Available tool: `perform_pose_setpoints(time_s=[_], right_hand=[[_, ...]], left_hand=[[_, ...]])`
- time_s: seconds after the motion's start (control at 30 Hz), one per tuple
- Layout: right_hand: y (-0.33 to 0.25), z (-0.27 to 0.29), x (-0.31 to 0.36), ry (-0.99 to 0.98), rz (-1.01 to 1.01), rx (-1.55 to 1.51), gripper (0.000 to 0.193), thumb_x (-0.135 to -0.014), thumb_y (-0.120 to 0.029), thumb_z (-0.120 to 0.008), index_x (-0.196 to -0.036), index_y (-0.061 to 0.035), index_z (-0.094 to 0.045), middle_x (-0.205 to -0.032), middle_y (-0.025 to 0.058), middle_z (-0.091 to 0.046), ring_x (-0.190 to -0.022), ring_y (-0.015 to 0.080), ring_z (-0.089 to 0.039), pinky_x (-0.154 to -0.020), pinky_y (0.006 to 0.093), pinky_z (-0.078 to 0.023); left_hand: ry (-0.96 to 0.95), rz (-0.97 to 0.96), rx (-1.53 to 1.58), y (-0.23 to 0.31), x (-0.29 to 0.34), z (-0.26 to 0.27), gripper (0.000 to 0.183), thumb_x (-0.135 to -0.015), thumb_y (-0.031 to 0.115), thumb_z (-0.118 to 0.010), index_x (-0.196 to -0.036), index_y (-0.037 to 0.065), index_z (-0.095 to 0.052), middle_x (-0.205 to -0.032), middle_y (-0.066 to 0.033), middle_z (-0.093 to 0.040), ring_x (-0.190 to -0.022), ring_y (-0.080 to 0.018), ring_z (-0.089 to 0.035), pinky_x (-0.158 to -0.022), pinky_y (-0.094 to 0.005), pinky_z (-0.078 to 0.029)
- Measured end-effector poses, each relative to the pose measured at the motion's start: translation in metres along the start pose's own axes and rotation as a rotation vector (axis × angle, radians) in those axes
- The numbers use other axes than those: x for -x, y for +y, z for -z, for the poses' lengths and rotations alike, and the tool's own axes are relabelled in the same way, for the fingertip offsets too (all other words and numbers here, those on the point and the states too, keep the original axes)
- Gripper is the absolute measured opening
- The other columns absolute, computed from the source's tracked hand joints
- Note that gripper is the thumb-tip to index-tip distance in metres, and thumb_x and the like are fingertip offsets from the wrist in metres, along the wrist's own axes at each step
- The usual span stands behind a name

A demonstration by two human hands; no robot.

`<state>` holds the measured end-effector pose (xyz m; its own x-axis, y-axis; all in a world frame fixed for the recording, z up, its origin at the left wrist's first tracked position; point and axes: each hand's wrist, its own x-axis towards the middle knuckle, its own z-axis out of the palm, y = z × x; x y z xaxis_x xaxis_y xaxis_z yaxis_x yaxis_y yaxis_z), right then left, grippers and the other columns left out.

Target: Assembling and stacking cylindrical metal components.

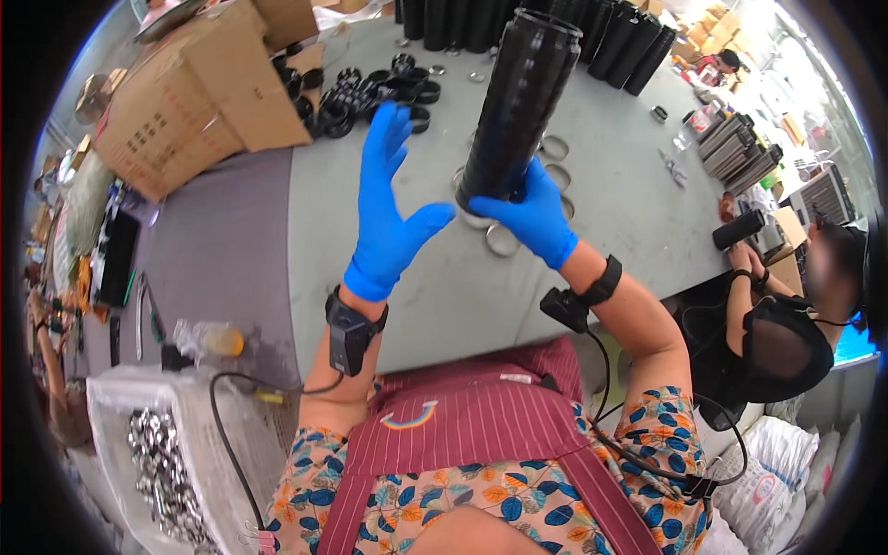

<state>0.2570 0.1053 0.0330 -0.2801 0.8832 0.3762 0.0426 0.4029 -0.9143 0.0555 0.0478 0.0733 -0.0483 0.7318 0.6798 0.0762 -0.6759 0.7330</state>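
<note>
A tall stack of black cylindrical parts [514, 106] stands tilted over the table in front of me. Around its lower end the fingers and thumb of my right hand [534, 216] are closed. Just left of the stack, my left hand [390, 208] is raised with fingers stretched and thumb apart, holding nothing. Both hands wear blue gloves. Several flat silver rings [502, 240] lie on the grey table [407, 319] around the foot of the stack, some partly hidden by it and by my right hand.
A pile of black rings [370, 92] lies beside an open cardboard box [199, 102] at the far left. More black cylinders [629, 51] stand at the back. Pliers [672, 168] lie to the right, near a seated co-worker [786, 324]. A white crate [199, 398] of shiny metal parts stands lower left.
</note>
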Motion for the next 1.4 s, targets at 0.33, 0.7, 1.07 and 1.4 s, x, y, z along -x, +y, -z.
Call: perform_pose_setpoints(time_s=[0.33,0.7,1.07,1.4], right_hand=[[0.029,-0.056,0.143,-0.156,-0.030,0.076,0.066,-0.070,-0.021,-0.084,-0.123,-0.0027,-0.049,-0.113,0.0144,-0.063,-0.104,0.0214,-0.062,-0.091,0.0359,-0.049],[0.043,-0.038,0.145,-0.329,-0.034,0.504,0.075,-0.066,-0.033,-0.083,-0.126,-0.0040,-0.049,-0.114,0.0146,-0.061,-0.112,0.0314,-0.056,-0.099,0.0408,-0.042],[0.058,0.041,0.046,-0.231,0.117,0.902,0.068,-0.060,-0.035,-0.080,-0.115,-0.0074,-0.052,-0.112,0.0120,-0.059,-0.110,0.0311,-0.052,-0.095,0.0430,-0.039],[0.075,0.028,0.018,-0.531,0.133,1.185,0.054,-0.059,-0.040,-0.076,-0.097,-0.0085,-0.054,-0.094,0.0104,-0.063,-0.092,0.0293,-0.055,-0.087,0.0414,-0.039]], left_hand=[[-0.111,0.112,0.019,0.060,0.063,-0.012,0.111,-0.066,0.032,-0.085,-0.152,0.008,-0.019,-0.147,-0.0133,-0.037,-0.133,-0.0269,-0.041,-0.109,-0.0422,-0.035],[-0.154,0.068,-0.062,0.016,0.089,-0.013,0.079,-0.070,0.018,-0.081,-0.138,0.003,-0.042,-0.133,-0.0128,-0.049,-0.124,-0.0252,-0.048,-0.106,-0.0383,-0.037],[-0.085,0.269,0.194,0.017,0.095,-0.017,0.106,-0.068,0.027,-0.084,-0.150,0.002,-0.022,-0.141,-0.0147,-0.042,-0.129,-0.0270,-0.045,-0.107,-0.0400,-0.035],[0.108,0.160,0.184,0.009,0.107,0.002,0.102,-0.076,0.060,-0.069,-0.147,-0.001,-0.027,-0.143,-0.0173,-0.040,-0.130,-0.0292,-0.043,-0.108,-0.0462,-0.034]])
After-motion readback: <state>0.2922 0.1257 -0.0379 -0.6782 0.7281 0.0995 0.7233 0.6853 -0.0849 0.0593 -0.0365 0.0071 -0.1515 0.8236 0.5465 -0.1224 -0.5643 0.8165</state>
